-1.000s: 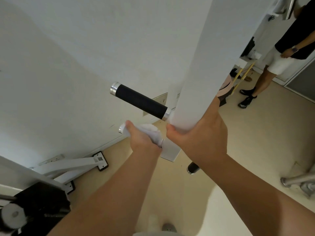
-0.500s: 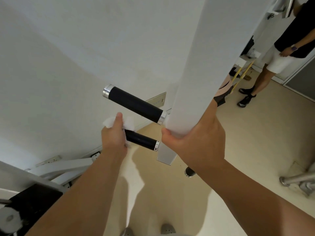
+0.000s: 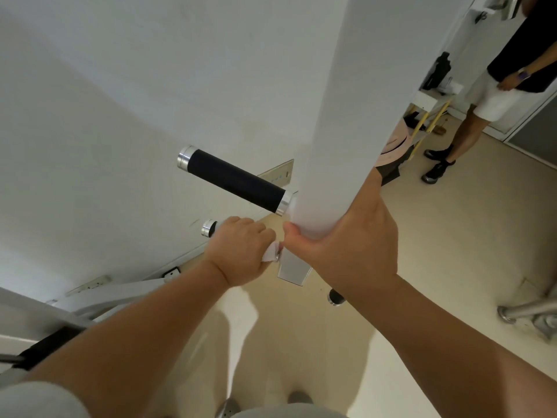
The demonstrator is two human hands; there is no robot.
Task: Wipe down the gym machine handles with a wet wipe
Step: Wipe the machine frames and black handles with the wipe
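Peeking out beneath the left hand (image 3: 241, 251), the wet wipe (image 3: 269, 255) sits at the inner end of the lower handle (image 3: 211, 228), right against the white post (image 3: 346, 116). The fingers (image 3: 254, 228) are curled fully round wipe and grip together. 0.5 s ago this hand was at the handle's free end, so it has slid inward and bared the silver-capped tip: likely 1 more pass of scrubbing. The right hand (image 3: 346, 245) clasps the post's lower end, steadying it. The upper handle (image 3: 235, 181) and a 3rd handle (image 3: 335, 297) beyond the post have no hand on them.
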